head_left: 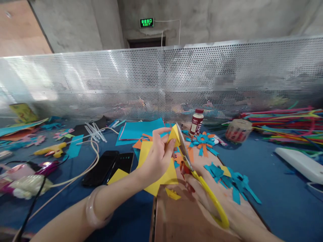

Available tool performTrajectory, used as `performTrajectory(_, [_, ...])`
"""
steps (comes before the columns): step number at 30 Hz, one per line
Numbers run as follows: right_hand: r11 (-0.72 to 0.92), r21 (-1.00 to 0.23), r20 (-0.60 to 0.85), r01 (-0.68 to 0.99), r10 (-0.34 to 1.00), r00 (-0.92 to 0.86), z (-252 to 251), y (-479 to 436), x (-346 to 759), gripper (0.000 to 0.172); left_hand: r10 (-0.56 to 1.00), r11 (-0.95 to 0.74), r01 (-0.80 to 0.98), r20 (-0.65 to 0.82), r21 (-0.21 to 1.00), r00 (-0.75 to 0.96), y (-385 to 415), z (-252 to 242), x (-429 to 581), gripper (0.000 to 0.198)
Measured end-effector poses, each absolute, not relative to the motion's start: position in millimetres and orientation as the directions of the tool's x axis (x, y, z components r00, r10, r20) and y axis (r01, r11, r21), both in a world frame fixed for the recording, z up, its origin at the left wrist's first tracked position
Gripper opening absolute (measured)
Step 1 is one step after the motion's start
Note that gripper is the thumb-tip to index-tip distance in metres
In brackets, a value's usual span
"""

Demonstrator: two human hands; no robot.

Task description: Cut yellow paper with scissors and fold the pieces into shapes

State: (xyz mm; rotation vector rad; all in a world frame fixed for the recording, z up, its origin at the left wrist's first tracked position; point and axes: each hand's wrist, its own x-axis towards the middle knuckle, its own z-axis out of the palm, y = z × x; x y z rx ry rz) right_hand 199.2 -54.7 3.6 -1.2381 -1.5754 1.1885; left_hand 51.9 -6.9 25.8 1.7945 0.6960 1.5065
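Observation:
My left hand [159, 148] pinches a folded piece of yellow paper [173, 135] between thumb and fingers, holding it up over the board. In my right hand [198, 188] is a pair of scissors [211, 196] with yellow handles, its blades pointing up and meeting the edge of the yellow paper. Beneath my left hand lie yellow paper sheets [165, 176], and a small yellow scrap [173, 194] rests on the wooden board [174, 222]. To the right of the scissors lie cut blue paper pieces [234, 179] and a blue and orange paper flower [204, 140].
Two phones [101, 168] lie left of my hands. A yellow glue gun [51, 149] and glue sticks [96, 131] are further left. Behind stand a bottle [196, 122] and a roll of tape [238, 130]. Colourful pipe cleaners [285, 126] and a white power bank [300, 164] lie right.

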Motion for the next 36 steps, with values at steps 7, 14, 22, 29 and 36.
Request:
performTrajectory(7, [0.064,-0.975,0.016,0.212,0.976,-0.219,2.6,-54.8,199.4,0.016,0.756,-0.638,-0.004,0.627,0.77,0.188,-5.8,25.4,51.4,0.018])
performTrajectory(14, [0.097,-0.958,0.045,0.27,0.98,-0.192,6.3,-53.2,201.5,0.015,0.762,-0.633,0.014,0.62,0.774,0.189,-7.0,26.9,51.2,0.018])
performTrajectory(22, [0.083,-0.961,0.036,0.265,0.983,-0.179,11.7,-54.3,200.6,0.024,0.759,-0.635,-0.001,0.625,0.772,0.184,-5.6,26.5,51.7,0.018])
performTrajectory(29, [0.11,-0.952,0.053,0.286,0.978,-0.202,3.0,-51.1,202.0,0.023,0.775,-0.614,-0.001,0.603,0.789,0.19,-6.9,27.3,51.2,0.019])
performTrajectory(36, [0.089,-0.967,0.036,0.238,0.975,-0.217,-2.3,-50.8,202.7,0.022,0.775,-0.613,-0.004,0.603,0.79,0.191,-6.7,26.0,51.3,0.019])
